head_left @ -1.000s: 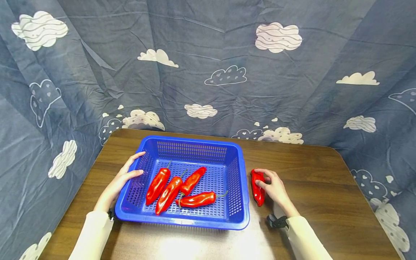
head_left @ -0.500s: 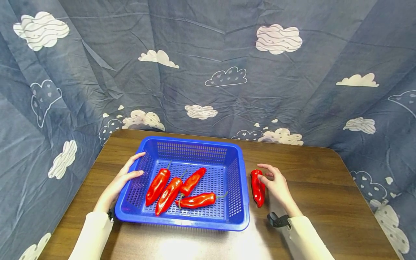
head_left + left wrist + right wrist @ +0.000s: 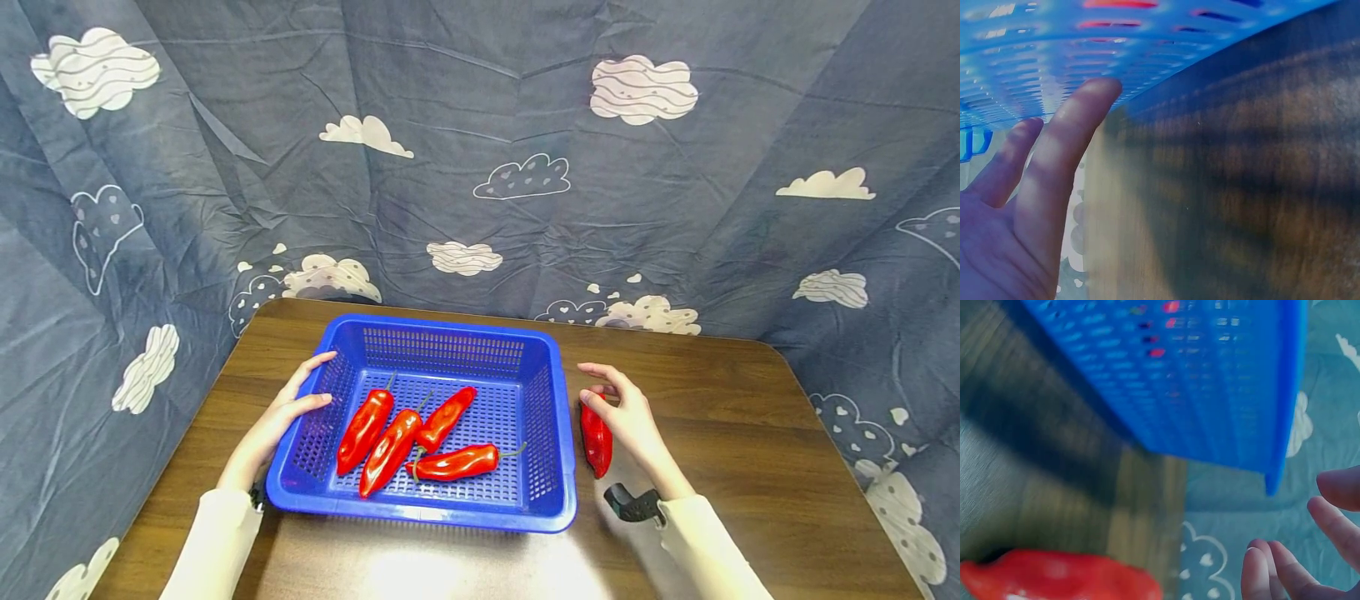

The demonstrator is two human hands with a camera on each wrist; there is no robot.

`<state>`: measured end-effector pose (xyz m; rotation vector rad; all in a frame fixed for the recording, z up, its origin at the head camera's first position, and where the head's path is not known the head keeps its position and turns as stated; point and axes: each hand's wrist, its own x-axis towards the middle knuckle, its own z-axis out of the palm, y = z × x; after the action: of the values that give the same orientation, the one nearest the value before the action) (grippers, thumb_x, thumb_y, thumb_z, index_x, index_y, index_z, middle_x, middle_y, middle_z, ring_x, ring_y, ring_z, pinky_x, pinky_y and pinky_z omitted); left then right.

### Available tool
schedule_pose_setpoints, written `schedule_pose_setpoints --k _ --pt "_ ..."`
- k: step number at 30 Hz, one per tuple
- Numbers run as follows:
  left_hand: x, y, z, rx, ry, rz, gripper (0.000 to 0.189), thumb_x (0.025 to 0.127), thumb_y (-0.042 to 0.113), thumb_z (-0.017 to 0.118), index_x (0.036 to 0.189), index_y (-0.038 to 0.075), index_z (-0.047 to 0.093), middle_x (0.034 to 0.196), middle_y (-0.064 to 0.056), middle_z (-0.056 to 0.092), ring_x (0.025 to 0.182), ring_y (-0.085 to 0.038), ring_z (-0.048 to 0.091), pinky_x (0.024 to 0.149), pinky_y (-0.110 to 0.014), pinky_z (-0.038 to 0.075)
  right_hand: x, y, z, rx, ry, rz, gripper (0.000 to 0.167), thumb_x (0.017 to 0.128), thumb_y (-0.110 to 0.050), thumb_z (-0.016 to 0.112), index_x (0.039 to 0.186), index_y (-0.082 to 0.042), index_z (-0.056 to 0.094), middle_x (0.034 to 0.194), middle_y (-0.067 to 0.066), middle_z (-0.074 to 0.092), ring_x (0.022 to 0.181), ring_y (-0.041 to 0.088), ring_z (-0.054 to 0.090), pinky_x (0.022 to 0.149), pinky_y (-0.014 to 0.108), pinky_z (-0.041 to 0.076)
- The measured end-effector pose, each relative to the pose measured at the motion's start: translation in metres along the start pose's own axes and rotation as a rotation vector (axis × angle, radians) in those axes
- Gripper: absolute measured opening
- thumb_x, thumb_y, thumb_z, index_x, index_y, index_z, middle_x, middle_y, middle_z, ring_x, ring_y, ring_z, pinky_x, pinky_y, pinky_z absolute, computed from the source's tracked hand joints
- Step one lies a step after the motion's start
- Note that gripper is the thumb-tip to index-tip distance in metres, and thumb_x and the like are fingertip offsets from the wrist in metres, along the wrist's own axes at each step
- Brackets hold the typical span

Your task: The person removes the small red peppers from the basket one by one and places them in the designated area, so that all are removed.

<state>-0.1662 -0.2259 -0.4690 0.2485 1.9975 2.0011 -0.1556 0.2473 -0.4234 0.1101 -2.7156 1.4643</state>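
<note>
A blue plastic basket (image 3: 558,417) with slotted walls stands on the table, several long red peppers (image 3: 390,450) lying on its bottom. My left hand (image 3: 273,421) grips its left side: two digits reach over the rim in the head view. In the left wrist view, other fingers (image 3: 1063,140) lie against the outer wall. My right hand (image 3: 626,417) hovers just right of the basket, fingers loosely bent and holding nothing. Partly covered by that hand in the head view, one more red pepper (image 3: 597,446) lies on the table; the right wrist view shows it apart from the fingertips (image 3: 1257,569).
The brown wooden table (image 3: 720,442) extends to the right of the basket and in front of it. Behind and beside it hangs a dark grey-blue curtain (image 3: 450,100) with cloud prints. A black device (image 3: 633,504) is strapped to the right wrist.
My right hand has let go of the pepper outside the basket and moved up and away from me, and its fingers have spread. The pepper stays about where it was. The left hand and basket have not moved.
</note>
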Motion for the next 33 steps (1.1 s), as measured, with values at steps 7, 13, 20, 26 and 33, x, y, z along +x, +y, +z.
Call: schedule_pose_setpoints --k 7,13,20,26,33 --pt "-0.001 0.000 0.000 0.004 0.010 -0.012 0.059 0.098 0.013 0.046 0.151 0.025 0.021 0.146 -0.021 0.024 0.117 -0.039 0.043 0.084 -0.044 0.048 0.003 -0.019 0.006 0.017 -0.011 -0.065 0.036 0.089 -0.002 0.061 0.125 -0.002 0.058 0.120 0.020 0.060 0.099 0.031 0.060 0.090 0.050 0.043" --pt "-0.001 0.000 0.000 0.000 0.003 -0.009 0.060 0.099 0.014 0.046 0.151 0.024 0.020 0.145 -0.022 0.025 0.116 -0.036 0.045 0.084 -0.043 0.048 0.007 -0.035 0.013 0.058 -0.055 -0.107 0.035 0.090 -0.002 0.061 0.125 -0.002 0.058 0.122 0.020 0.059 0.100 0.030 0.059 0.091 0.047 0.043" --pt "-0.001 0.000 0.000 -0.016 -0.001 -0.010 0.059 0.099 0.014 0.046 0.151 0.025 0.021 0.145 -0.023 0.025 0.115 -0.036 0.046 0.084 -0.044 0.049 0.009 -0.050 0.022 0.109 -0.116 -0.125 0.035 0.091 -0.004 0.061 0.126 -0.003 0.058 0.125 0.022 0.057 0.102 0.031 0.059 0.088 0.049 0.045" --pt "0.000 0.001 0.000 -0.009 0.006 -0.006 0.060 0.098 0.012 0.047 0.151 0.024 0.022 0.145 -0.022 0.026 0.114 -0.035 0.047 0.083 -0.044 0.049 0.009 -0.060 0.033 0.101 -0.153 -0.148 0.036 0.089 -0.004 0.063 0.125 -0.005 0.060 0.122 0.017 0.060 0.101 0.031 0.060 0.085 0.045 0.046" --pt "0.000 0.001 0.000 -0.001 0.001 0.008 0.060 0.098 0.012 0.047 0.151 0.023 0.021 0.145 -0.024 0.025 0.113 -0.035 0.047 0.083 -0.044 0.049 0.007 -0.067 0.047 0.098 -0.215 -0.148 0.037 0.089 -0.005 0.063 0.125 -0.008 0.060 0.121 0.015 0.060 0.095 0.027 0.062 0.081 0.039 0.050"
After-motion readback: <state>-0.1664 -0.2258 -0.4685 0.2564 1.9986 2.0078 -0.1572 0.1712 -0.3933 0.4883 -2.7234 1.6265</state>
